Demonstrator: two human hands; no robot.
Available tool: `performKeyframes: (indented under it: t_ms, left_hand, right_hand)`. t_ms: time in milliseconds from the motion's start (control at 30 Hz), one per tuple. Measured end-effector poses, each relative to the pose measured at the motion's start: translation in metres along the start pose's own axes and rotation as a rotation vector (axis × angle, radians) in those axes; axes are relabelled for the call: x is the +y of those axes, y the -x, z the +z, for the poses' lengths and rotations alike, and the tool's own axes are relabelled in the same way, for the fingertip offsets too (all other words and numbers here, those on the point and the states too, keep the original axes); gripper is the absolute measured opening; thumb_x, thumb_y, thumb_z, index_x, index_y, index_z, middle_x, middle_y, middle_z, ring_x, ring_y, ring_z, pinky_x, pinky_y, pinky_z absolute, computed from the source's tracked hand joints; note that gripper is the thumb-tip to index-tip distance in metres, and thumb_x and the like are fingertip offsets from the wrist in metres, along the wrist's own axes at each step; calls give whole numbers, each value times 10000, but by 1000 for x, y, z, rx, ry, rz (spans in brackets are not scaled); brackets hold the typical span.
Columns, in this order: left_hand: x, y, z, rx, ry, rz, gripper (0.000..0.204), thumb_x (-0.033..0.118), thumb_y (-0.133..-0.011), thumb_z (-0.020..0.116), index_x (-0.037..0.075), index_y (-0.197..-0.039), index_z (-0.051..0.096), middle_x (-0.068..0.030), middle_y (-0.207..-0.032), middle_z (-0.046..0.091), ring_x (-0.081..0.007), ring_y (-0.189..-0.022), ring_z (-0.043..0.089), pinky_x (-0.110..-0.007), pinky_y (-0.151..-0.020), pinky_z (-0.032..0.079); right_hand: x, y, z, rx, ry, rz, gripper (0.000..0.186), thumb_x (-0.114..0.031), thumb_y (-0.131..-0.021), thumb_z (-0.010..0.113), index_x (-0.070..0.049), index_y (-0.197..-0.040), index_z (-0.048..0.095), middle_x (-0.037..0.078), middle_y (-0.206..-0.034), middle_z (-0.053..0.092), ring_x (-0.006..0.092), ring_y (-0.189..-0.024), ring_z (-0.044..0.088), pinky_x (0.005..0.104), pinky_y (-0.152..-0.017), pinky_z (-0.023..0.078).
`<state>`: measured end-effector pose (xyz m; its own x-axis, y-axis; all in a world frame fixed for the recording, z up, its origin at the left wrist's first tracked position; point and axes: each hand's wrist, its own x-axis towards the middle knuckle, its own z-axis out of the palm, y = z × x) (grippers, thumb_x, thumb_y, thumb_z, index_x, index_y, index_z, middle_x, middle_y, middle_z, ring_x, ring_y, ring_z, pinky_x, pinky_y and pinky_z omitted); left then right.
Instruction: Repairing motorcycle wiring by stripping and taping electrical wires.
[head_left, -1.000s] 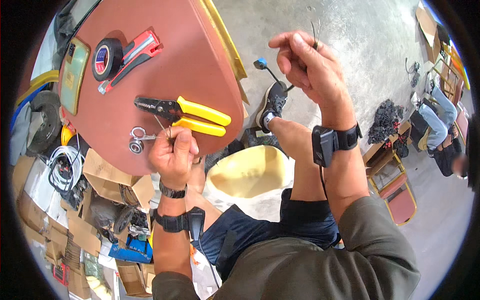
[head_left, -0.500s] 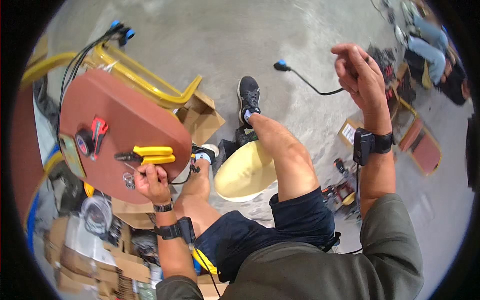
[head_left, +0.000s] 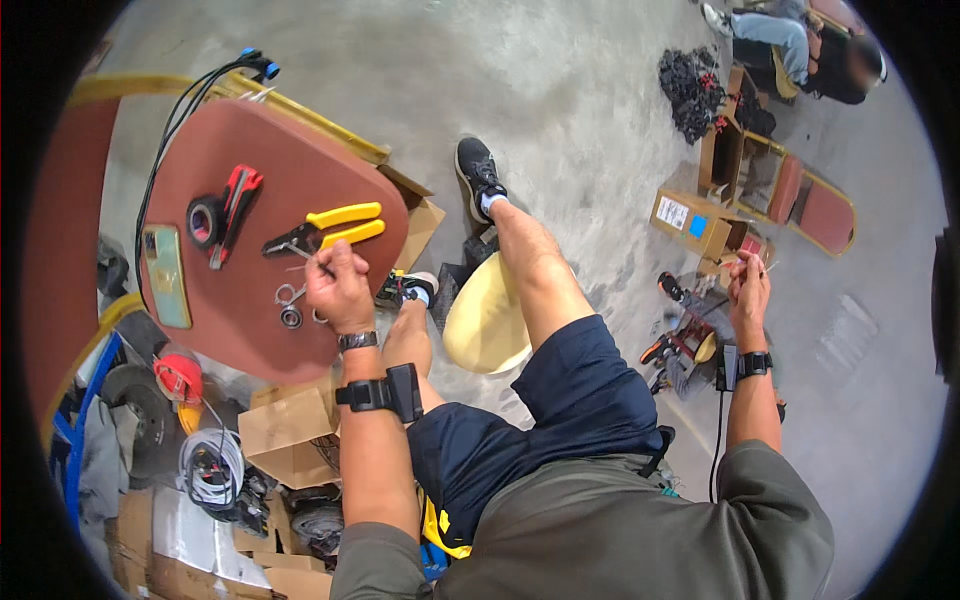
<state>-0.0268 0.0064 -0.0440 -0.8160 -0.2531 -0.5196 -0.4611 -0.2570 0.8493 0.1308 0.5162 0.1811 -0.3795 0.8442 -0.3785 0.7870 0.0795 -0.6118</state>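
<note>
- Thin pale strand (head_left: 298,250): it pokes out of the left hand (head_left: 340,288), whose grip is closed on it by thumb and fingertips, just above the brown chair seat (head_left: 270,140).
- Yellow-handled wire strippers (head_left: 342,214): they lie on the seat just beyond the left fingertips, long axis running from the dark nose at left to the handles at right and slightly farther out. The left hand is much the nearer.
- Silver ring-handled tool (head_left: 290,312): beside the left hand, on its outer side.
- Farther left on the seat: red cutter (head_left: 236,212), black tape roll (head_left: 203,222) touching or nearly touching it, and phone (head_left: 166,275).
- Right hand (head_left: 748,292): well apart, out over the floor, fingertips drawn together; what they pinch, if anything, is too small to tell.
- Containers: an open cardboard box (head_left: 268,432) below the seat shows dark cable at its right side; a carton (head_left: 690,222) with a blue patch stands beyond the right hand.
</note>
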Motion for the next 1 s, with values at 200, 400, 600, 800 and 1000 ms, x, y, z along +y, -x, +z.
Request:
performKeyframes:
  t_ms: [200, 400, 600, 800, 1000]
  left_hand:
    - [-1, 0, 8, 42, -32, 100, 180, 162, -924, 633, 60, -810, 538, 6, -596, 550, -40, -524, 470, -193, -484, 359]
    - [5, 9, 9, 89, -54, 64, 172, 165, -915, 645, 51, -824, 555, 29, -604, 547, -31, -529, 472, -183, -484, 350]
    - [11, 11, 6, 77, -76, -24, 147, 152, -909, 649, 60, -850, 550, 17, -616, 552, -30, -515, 457, -179, -463, 334]
    - [-3, 11, -3, 93, -73, 12, 140, 129, -908, 653, 55, -866, 542, 7, -615, 542, -42, -531, 474, -180, -462, 339]
    - [7, 7, 4, 69, -42, 6, 140, 114, -909, 647, 49, -856, 534, 4, -612, 540, -47, -531, 473, -187, -469, 347]
  right_hand:
    - [-72, -25, 43, -76, 86, -75, 347, -342, -1009, 435, -38, -1084, 584, -14, -650, 526, 42, -416, 345, 204, -369, 252]
    - [-179, -93, 138, -284, 102, -253, 353, -364, -1003, 453, -51, -1101, 583, -23, -668, 540, 37, -425, 349, 203, -373, 249]
    - [-230, -153, 184, -479, 138, -395, 365, -333, -1020, 427, -17, -1097, 591, -5, -696, 539, 43, -455, 367, 192, -405, 270]
    - [-215, -177, 181, -403, 216, -420, 357, -328, -1015, 441, -17, -1111, 586, -19, -690, 535, 27, -483, 378, 193, -420, 275]
    - [-171, -161, 137, -374, 235, -312, 362, -371, -1009, 448, -43, -1073, 588, -17, -683, 546, 22, -458, 366, 188, -392, 255]
